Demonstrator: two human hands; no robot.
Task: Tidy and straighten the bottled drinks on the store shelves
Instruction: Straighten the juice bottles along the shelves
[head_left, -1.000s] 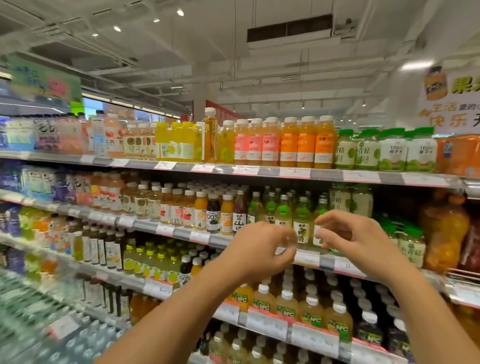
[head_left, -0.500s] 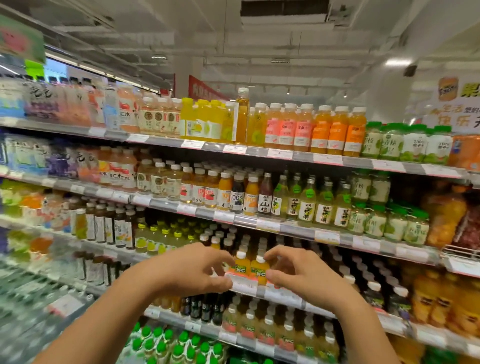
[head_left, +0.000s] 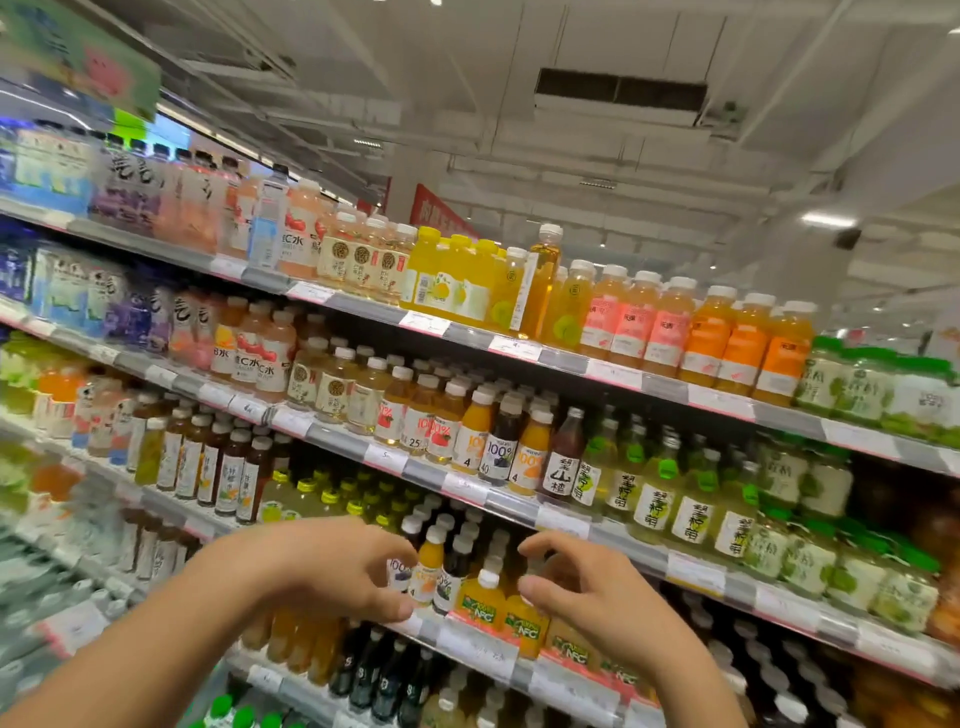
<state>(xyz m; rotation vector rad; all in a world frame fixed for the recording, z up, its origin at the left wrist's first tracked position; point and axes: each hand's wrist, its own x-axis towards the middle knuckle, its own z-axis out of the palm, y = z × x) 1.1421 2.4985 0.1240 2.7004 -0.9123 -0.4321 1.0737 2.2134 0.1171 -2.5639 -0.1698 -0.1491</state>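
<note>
Orange NFC juice bottles (head_left: 480, 605) stand on the shelf (head_left: 478, 647) at six o'clock, with the left hand (head_left: 332, 569) and right hand (head_left: 592, 592) flanking them, fingers curled but loose and grasping nothing, seemingly poised to square the row.

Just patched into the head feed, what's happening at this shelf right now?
A person faces store shelves packed with bottled drinks. Both bare hands are raised at the third shelf down: the left hand and right hand hover with fingers curled and open, either side of the white-capped orange juice bottles with green NFC labels. Neither hand grips a bottle yet. The rows look mostly upright.
</note>
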